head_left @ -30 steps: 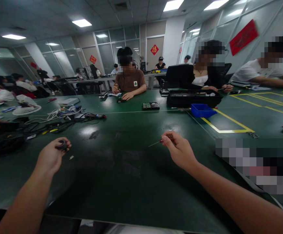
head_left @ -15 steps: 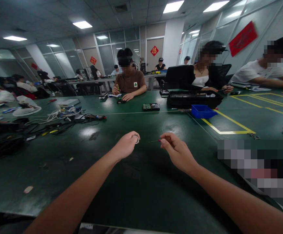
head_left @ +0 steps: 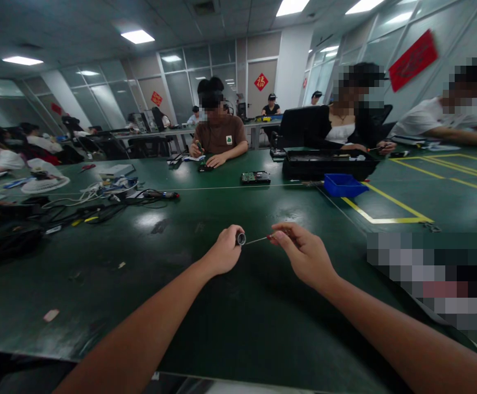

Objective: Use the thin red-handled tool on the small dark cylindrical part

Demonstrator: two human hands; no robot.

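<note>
My left hand [head_left: 227, 249] is closed round a small dark cylindrical part [head_left: 240, 238] with a pale ring-shaped end facing right; most of it is hidden in the fingers. In my right hand [head_left: 304, 251] is a thin screwdriver [head_left: 257, 241], pinched between thumb and fingers at its red handle end. Its slim metal shaft points left, the tip close beside the ringed end; I cannot tell whether they touch. Both hands are raised above the green table [head_left: 222, 328].
A blue bin [head_left: 344, 185] stands before a black tray [head_left: 329, 167]. A circuit-board device [head_left: 255, 178] lies ahead, across from a seated person in brown [head_left: 224, 134]. Tangled cables [head_left: 94, 205] spread at left. Yellow tape [head_left: 398, 221] marks the right side.
My left hand has moved slightly right and turned, so the part's round end shows more. The screwdriver tip and the part are now closer together.
</note>
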